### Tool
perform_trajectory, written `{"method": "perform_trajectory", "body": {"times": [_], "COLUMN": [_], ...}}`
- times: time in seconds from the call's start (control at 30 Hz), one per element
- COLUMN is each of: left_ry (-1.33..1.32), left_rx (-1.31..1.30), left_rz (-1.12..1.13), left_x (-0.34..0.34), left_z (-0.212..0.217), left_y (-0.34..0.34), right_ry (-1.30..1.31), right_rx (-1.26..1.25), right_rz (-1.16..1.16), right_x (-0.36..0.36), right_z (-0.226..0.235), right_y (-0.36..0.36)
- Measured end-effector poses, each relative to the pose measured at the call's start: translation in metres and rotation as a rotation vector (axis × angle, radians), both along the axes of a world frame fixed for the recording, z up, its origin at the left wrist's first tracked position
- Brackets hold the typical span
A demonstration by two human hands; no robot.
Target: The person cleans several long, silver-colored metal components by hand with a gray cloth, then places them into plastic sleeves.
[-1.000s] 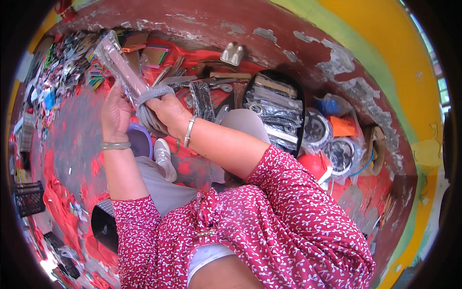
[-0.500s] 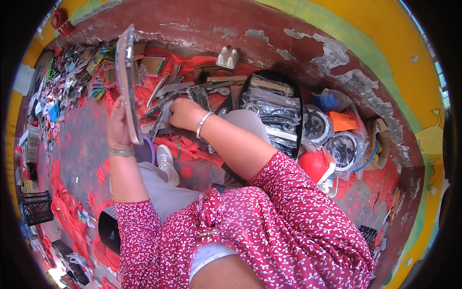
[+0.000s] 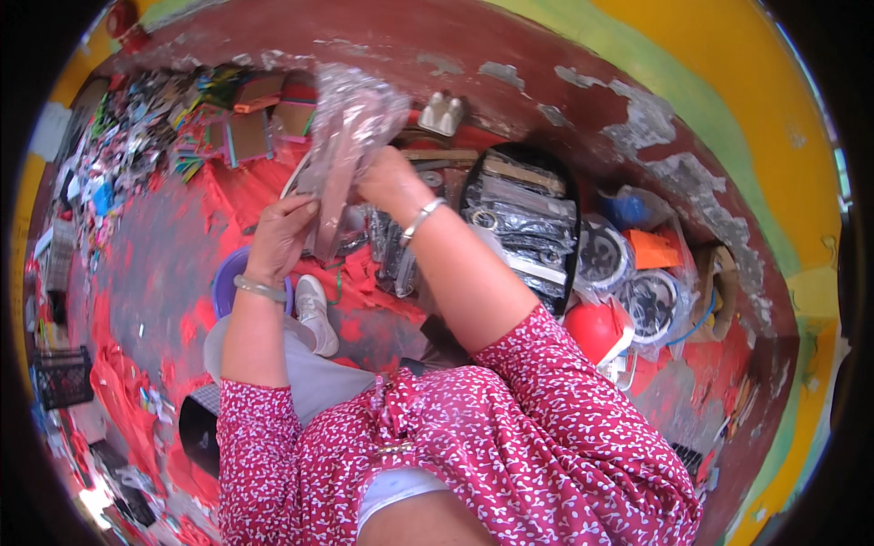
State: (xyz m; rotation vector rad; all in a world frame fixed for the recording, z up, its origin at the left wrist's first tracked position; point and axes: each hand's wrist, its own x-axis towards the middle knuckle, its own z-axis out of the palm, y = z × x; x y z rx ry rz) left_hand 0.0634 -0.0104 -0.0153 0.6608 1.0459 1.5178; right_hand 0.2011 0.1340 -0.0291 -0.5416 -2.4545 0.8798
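Note:
A long flat brown strip in a clear plastic sleeve (image 3: 339, 173), which looks like a packaged belt, stands upright in front of me. My left hand (image 3: 284, 232) pinches its lower left edge, thumb on the near face. At its right side, my right hand (image 3: 390, 182) is curled against the plastic, its fingers blurred and partly hidden. Behind and below the hands lie more plastic-wrapped dark strips (image 3: 393, 259). To the right, an open black case (image 3: 572, 227) holds several wrapped strips (image 3: 519, 214), one with a ring buckle.
A purple tub (image 3: 226, 287) stands by my left leg. Bagged black-and-white round items (image 3: 648, 305), a red rounded object (image 3: 592, 329) and a cardboard box (image 3: 719, 282) are at the right. Mixed small goods (image 3: 118, 155) pile up far left; an egg-carton-like piece (image 3: 442, 114) lies near the wall.
The strip package has moved right and its face has turned toward me. My right hand has risen from the pile to the package's side. My left hand has shifted right and lower on it.

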Motion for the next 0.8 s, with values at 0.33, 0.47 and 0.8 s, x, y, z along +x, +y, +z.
{"method": "perform_trajectory", "body": {"times": [0.33,0.47,0.8], "left_ry": [0.447,0.443,0.176], "left_rx": [-0.003,0.001,-0.051], "left_rz": [0.102,0.120,0.363], "left_x": [-0.004,-0.006,-0.030], "left_z": [0.006,0.001,0.014], "left_y": [0.013,0.016,0.009], "right_ry": [0.268,0.402,0.867], "right_rx": [-1.128,-1.157,-1.380], "right_rz": [-0.111,-0.164,-0.801], "right_x": [0.034,0.033,0.183], "right_z": [0.054,0.059,-0.042], "right_y": [-0.016,-0.019,0.105]}}
